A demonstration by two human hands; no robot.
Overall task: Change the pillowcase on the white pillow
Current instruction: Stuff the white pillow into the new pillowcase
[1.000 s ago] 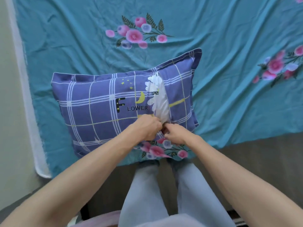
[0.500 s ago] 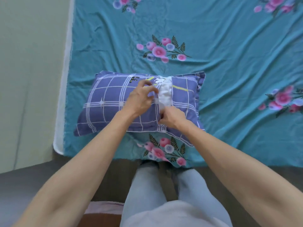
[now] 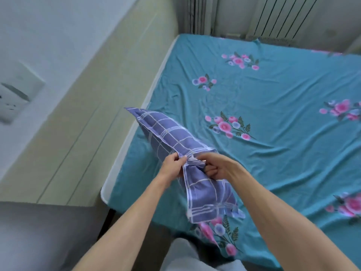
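The pillow in its purple checked pillowcase point(image 3: 172, 137) is lifted on edge above the near left part of the bed, seen side-on. My left hand point(image 3: 172, 166) pinches the pillowcase fabric at the opening in the middle of its upper edge. My right hand point(image 3: 215, 167) grips the same fabric just to the right, fingers curled into the opening. Only a sliver of the white pillow point(image 3: 192, 157) shows between my hands. The lower end of the pillowcase point(image 3: 207, 204) hangs down toward me.
The bed carries a teal floral sheet point(image 3: 273, 118), with its white mattress edge point(image 3: 125, 151) along the left. A pale wall stands left of the bed. A radiator point(image 3: 273, 16) is behind the far edge. My legs stand at the near edge.
The pillow has been lifted off the sheet and turned on edge. Both hands moved up with it, still at the opening. My head has tilted up, showing the wall and radiator.
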